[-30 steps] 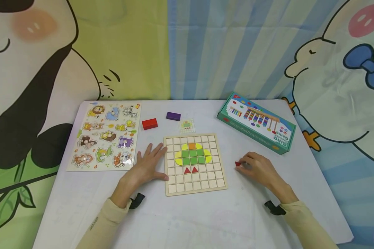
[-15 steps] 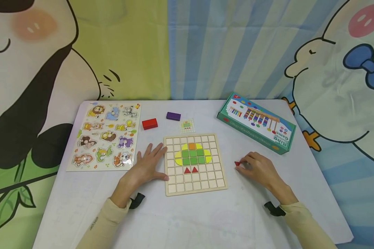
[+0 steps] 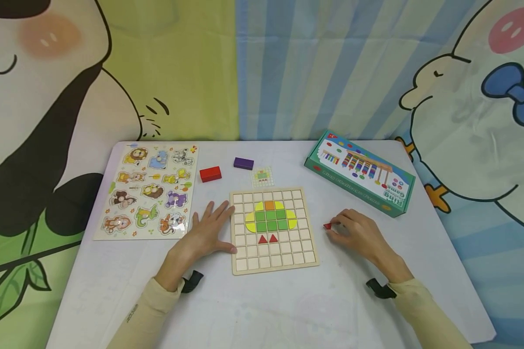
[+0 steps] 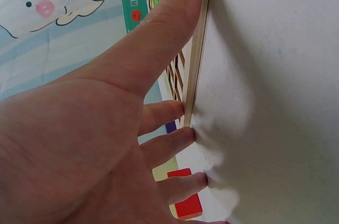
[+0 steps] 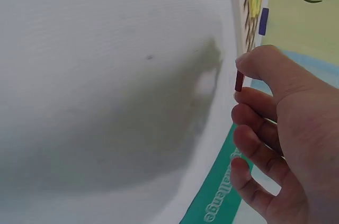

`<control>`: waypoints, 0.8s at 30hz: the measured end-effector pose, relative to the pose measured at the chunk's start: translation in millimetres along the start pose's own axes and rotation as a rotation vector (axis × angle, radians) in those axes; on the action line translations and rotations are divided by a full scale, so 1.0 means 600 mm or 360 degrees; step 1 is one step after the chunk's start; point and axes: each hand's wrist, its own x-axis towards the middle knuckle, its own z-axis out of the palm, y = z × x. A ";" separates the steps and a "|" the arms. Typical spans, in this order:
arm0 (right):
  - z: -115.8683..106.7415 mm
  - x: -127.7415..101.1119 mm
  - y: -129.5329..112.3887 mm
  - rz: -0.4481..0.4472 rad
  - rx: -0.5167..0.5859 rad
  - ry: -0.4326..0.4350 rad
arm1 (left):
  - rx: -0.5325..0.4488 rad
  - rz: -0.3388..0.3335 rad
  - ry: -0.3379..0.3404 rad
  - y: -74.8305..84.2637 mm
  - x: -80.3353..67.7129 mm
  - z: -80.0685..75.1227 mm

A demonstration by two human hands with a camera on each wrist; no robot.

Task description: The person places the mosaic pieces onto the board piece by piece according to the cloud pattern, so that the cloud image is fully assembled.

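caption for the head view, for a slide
Right hand pinches a red piece beside the grid board; left hand steadies it.

A child's playroom: cartoon-animal wall hangings point(image 3: 463, 72), an animal puzzle point(image 3: 148, 191) and a toy box point(image 3: 360, 172).

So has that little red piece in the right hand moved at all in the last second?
Yes. The red piece, pinched by the right hand, has shifted left toward the wooden grid board, and slightly up the picture, narrowing the gap to the board's right edge.
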 end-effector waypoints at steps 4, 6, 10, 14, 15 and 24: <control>0.000 0.027 -0.017 -0.0134 0.0097 -0.0002 | -0.0006 0.0004 0.0006 0.000 -0.001 0.001; 0.004 0.041 -0.028 -0.0212 0.0140 -0.0004 | 0.0001 0.0002 0.0006 0.000 -0.001 0.001; 0.017 0.069 -0.059 -0.0321 0.0202 -0.0046 | 0.0010 -0.0003 0.0012 0.001 -0.001 0.001; 0.036 0.089 -0.089 -0.0413 0.0223 -0.0104 | 0.0005 -0.0007 0.0008 0.004 -0.001 0.002; 0.041 0.091 -0.096 -0.0436 0.0218 -0.0119 | 0.0005 -0.0007 0.0004 0.005 -0.001 0.003; 0.050 0.095 -0.126 -0.0508 0.0195 -0.0210 | 0.0066 -0.0008 -0.0009 0.007 -0.001 0.002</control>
